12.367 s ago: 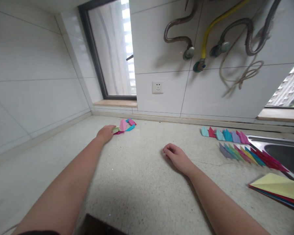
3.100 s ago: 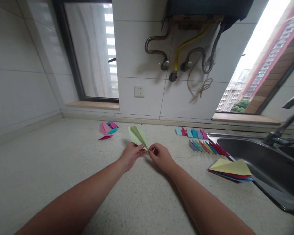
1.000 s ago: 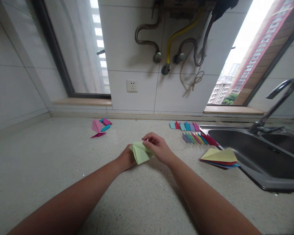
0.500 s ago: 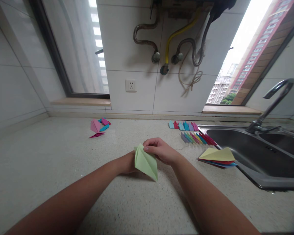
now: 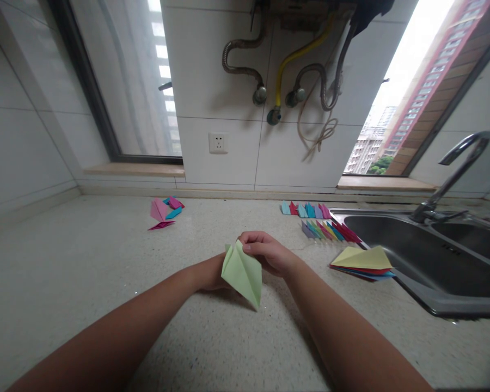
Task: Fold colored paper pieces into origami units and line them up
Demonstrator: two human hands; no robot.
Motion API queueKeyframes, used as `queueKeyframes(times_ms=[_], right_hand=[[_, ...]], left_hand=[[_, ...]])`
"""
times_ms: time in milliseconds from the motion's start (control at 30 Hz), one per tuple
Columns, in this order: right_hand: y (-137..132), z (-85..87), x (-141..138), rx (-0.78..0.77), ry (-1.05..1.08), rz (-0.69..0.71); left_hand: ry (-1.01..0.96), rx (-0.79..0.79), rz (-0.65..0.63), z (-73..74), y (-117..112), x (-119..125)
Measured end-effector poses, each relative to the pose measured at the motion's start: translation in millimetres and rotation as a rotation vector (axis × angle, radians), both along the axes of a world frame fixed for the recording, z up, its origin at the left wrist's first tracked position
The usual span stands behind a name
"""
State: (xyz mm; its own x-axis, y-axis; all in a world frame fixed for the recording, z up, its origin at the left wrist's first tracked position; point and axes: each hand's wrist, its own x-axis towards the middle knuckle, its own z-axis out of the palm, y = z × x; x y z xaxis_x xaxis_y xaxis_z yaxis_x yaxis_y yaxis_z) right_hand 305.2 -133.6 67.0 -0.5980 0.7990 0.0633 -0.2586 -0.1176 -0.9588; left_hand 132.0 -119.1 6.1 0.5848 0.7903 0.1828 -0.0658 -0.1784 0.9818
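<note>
A partly folded sheet of light green origami paper (image 5: 245, 275) is held up over the speckled counter (image 5: 212, 343), its creases showing and one pointed corner hanging down toward me. My right hand (image 5: 266, 251) pinches its upper right edge between thumb and fingers. Behind the paper's left side is my left hand (image 5: 214, 272); its fingers are mostly hidden by the sheet, which it appears to hold from the back.
Right of my hands lies a stack of folded paper (image 5: 363, 262), yellow on top. Rows of small folded pieces (image 5: 330, 230) stand beside the steel sink (image 5: 416, 299). Pink and blue folded pieces (image 5: 159, 209) lie at the back left. A faucet (image 5: 453, 174) rises behind the sink.
The green paper has tilted slightly, its lower corner now a little lower and further left. My right hand has barely shifted; both hands stay at the paper.
</note>
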Motion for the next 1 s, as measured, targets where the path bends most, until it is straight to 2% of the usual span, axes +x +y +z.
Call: queueKeyframes(times_ms=[100, 167, 267, 367, 467, 600, 700, 1000], right_hand=[[1, -0.8, -1, 0.004, 0.003, -0.013], [1, -1.1, -1, 0.01, 0.002, -0.022], [1, -1.3, -2, 0.021, -0.013, -0.044], [1, -1.0, -3, 0.041, -0.037, -0.097], [3, 0.3, -4, 0.063, -0.018, -0.21], [9, 3.6, -2, 0.088, 0.062, -0.393], [14, 5.2, 1, 0.109, 0.119, -0.489], [32, -5.2, 14, 0.217, 0.125, -0.635]], left_hand=[[0.156, 0.156, -0.257, 3.0, 3, -6], [0.211, 0.212, -0.294, 8.7, 4, -10], [0.25, 0.217, -0.311, 18.7, 1, -14], [0.25, 0.159, -0.281, 25.7, -4, -14], [0.184, 0.019, -0.235, 28.0, -8, -12], [0.018, -0.226, -0.195, 25.8, -7, -7], [-0.047, -0.339, -0.1, 22.2, -1, -8], [-0.051, -0.293, 0.056, 13.3, 15, -14]])
